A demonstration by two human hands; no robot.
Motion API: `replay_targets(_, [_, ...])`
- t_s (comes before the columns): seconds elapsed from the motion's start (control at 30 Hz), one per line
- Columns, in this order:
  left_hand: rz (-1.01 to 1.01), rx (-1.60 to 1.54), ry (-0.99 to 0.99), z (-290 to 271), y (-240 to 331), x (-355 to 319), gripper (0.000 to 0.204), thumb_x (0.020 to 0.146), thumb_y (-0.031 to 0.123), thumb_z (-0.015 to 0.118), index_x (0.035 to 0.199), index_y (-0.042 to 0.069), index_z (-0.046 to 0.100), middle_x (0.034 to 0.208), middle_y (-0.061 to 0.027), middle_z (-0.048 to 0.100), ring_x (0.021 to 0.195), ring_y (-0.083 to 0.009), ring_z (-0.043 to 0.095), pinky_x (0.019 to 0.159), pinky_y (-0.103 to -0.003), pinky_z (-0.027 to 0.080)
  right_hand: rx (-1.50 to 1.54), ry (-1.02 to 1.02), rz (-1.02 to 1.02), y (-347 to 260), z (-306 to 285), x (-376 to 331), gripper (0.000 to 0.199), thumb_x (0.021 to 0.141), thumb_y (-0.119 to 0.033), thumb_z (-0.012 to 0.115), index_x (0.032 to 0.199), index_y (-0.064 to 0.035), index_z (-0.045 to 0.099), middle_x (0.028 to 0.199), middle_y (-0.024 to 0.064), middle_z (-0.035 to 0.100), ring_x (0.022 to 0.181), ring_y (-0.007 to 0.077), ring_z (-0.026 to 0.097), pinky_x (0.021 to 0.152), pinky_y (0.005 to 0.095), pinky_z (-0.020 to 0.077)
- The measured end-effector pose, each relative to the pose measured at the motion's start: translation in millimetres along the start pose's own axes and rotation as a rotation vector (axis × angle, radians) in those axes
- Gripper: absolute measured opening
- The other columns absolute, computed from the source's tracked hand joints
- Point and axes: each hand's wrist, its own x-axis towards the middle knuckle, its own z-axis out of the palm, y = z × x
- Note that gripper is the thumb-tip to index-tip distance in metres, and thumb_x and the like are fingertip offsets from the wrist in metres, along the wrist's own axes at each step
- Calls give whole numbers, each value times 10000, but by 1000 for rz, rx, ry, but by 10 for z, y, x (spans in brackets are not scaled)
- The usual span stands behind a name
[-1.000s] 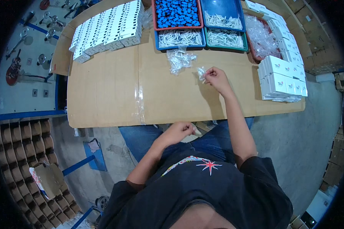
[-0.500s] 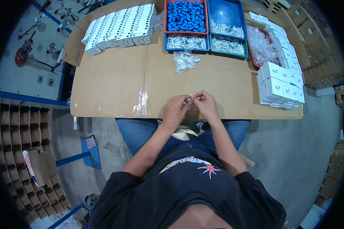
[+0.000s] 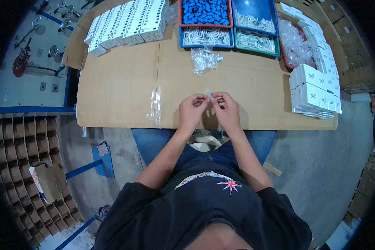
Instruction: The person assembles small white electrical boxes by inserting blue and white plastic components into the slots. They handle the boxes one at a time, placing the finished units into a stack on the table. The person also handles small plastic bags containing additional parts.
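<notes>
My left hand (image 3: 191,110) and my right hand (image 3: 226,109) meet over the near edge of the cardboard-covered table. Between their fingertips they pinch a small clear plastic bag (image 3: 208,94), its upper end sticking up past the fingers. Whether anything lies inside it is too small to tell. Beyond my hands rests a loose heap of clear plastic bags (image 3: 206,60). Behind that heap, a blue tray (image 3: 183,43) holds many slim white pieces, and a red tray (image 3: 180,18) full of small blue parts sits on top of it.
White boxes (image 3: 129,25) stand in rows at the far left; more white boxes (image 3: 314,89) are stacked at the right. A blue tray (image 3: 254,8) overlaps a green tray (image 3: 275,53), both with white pieces. Beside them a red tray (image 3: 288,64) holds crumpled clear plastic.
The clear bag now stands up more visibly between my fingertips, and both hands have shifted slightly away from me. The whole view has turned a little.
</notes>
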Motion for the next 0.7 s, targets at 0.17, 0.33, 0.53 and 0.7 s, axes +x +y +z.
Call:
replay_targets(0.17, [-96, -271, -17, -36, -15, 55, 90, 942, 62, 701, 992, -13, 701, 946, -78, 731, 865, -123, 699, 756, -241, 558, -131, -7, -244, 10, 44, 27, 131, 921, -2, 648, 1051, 11, 658, 1024, 109, 664, 832, 179, 686, 704, 298, 564])
replay_targets(0.33, [-286, -341, -48, -86, 17, 30, 90, 977, 114, 676, 1024, 37, 684, 981, -43, 715, 875, -108, 698, 754, -246, 574, 146, -109, 59, 165, 93, 31, 138, 924, 5, 651, 1059, 27, 668, 1010, 91, 671, 830, 148, 679, 709, 280, 565])
replay_targets(0.53, [-266, -356, -103, -133, -18, 8, 145, 1002, 159, 652, 1098, 54, 683, 1013, -34, 710, 884, -120, 704, 740, -249, 581, 141, -156, 34, 212, 83, 42, 181, 921, -10, 677, 1098, 26, 684, 987, 74, 673, 855, 129, 677, 713, 255, 561])
replay_targets(0.7, [-271, -333, -126, -168, -71, 22, 160, 1001, 173, 659, 1094, 49, 700, 981, -31, 716, 878, -112, 700, 735, -244, 580, 32, -199, -26, 174, 34, 48, 200, 918, -22, 698, 1115, 10, 707, 974, 61, 669, 838, 117, 657, 714, 250, 549])
